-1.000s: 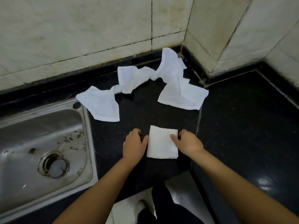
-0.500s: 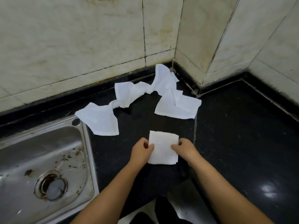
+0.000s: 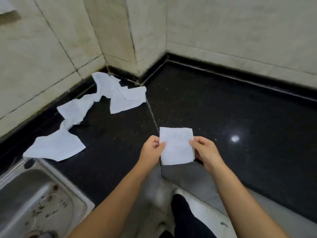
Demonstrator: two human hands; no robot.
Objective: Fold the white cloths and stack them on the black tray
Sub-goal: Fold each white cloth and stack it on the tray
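The left hand (image 3: 151, 148) and the right hand (image 3: 205, 151) each pinch one side edge of the small folded white square cloth (image 3: 176, 146), thumbs on top and fingers curled under, holding it over the front corner of the glossy black stone counter (image 3: 240, 117). To the right, the counter lies bare up to the pale tiled wall (image 3: 240, 31). To the left, the crumpled unfolded white cloths (image 3: 96, 110) lie in the corner, one touching the rim of the steel sink (image 3: 30, 194).

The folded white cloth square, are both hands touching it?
Touching. The head view shows the left hand and right hand pinching opposite edges of the folded white cloth square.
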